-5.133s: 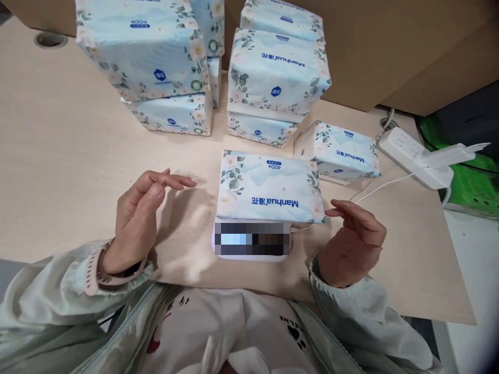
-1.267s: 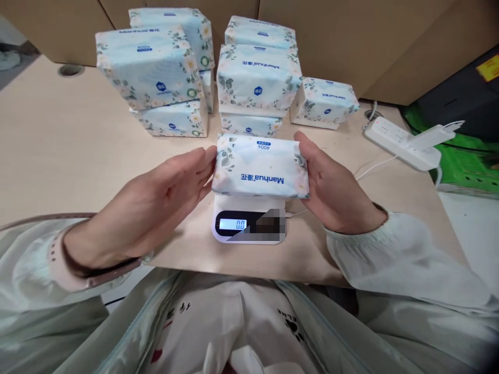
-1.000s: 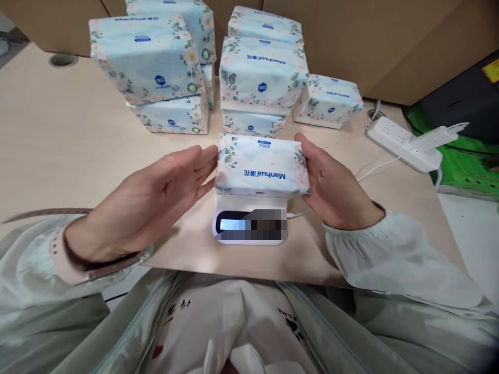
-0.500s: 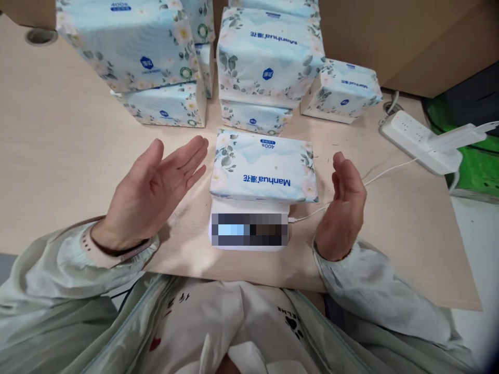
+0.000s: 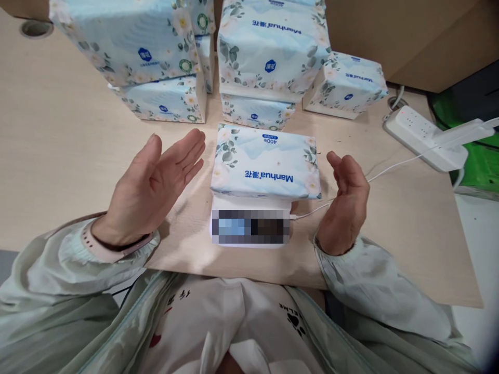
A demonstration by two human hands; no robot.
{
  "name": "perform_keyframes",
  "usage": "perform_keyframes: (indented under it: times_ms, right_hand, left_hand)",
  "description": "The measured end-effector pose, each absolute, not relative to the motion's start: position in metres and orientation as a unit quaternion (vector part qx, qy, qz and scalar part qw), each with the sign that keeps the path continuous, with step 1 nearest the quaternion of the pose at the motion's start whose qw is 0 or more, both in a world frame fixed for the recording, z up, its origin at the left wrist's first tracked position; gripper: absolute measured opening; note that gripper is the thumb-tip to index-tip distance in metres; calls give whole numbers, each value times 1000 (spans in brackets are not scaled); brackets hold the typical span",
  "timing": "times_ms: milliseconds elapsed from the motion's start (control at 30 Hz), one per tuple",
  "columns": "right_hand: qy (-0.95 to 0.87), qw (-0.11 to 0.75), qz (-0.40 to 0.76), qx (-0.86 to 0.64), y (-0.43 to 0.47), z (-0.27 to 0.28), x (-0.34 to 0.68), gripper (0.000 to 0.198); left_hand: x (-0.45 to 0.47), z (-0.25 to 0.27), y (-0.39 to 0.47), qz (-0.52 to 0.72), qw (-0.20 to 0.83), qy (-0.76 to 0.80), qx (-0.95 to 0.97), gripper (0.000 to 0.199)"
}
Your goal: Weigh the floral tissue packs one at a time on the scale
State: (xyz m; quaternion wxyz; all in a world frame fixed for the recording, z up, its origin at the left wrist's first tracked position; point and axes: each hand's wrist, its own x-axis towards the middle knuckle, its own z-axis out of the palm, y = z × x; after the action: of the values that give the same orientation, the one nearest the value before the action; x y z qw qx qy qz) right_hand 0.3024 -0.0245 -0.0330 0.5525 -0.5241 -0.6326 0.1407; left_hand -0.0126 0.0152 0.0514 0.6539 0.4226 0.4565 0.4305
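A pack of tissues (image 5: 267,163) with a blue floral print lies flat on a white device (image 5: 249,203) that looks like a small scale. The front panel of that device is blurred out, and a thin white cable (image 5: 312,212) runs into its right side. My left hand (image 5: 150,187) is held to the left of the pack, palm turned inward, fingers stretched and touching nothing. On the other side my right hand (image 5: 345,202) hovers apart from the pack, its fingers slightly curved and empty.
Stacked tissue packs (image 5: 125,47) stand at the back left, with another stack (image 5: 273,52) behind the middle. A single pack (image 5: 346,85) sits to its right. On the table's right lies a white power strip (image 5: 424,137) with cables. Cardboard (image 5: 374,31) rises behind.
Both hands keep nearly the same pose on either side of the pack. The view has shifted slightly, so the stacks appear a little higher. The pack stays on the device.
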Motion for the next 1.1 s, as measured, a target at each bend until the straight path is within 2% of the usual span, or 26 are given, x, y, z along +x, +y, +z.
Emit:
perform_keyframes:
  times_ms: [467,700,1100]
  right_hand:
    - [-631,566,148,-511,-21,-41,306,52]
    - [-650,537,123,-523,-22,-43,309,56]
    - [-649,501,128,-558,-27,-32,304,57]
  left_hand:
    - [-16,47,18,437,649,449,432,46]
    - [-17,46,22,455,640,449,427,39]
    - [-15,57,20,462,620,475,420,40]
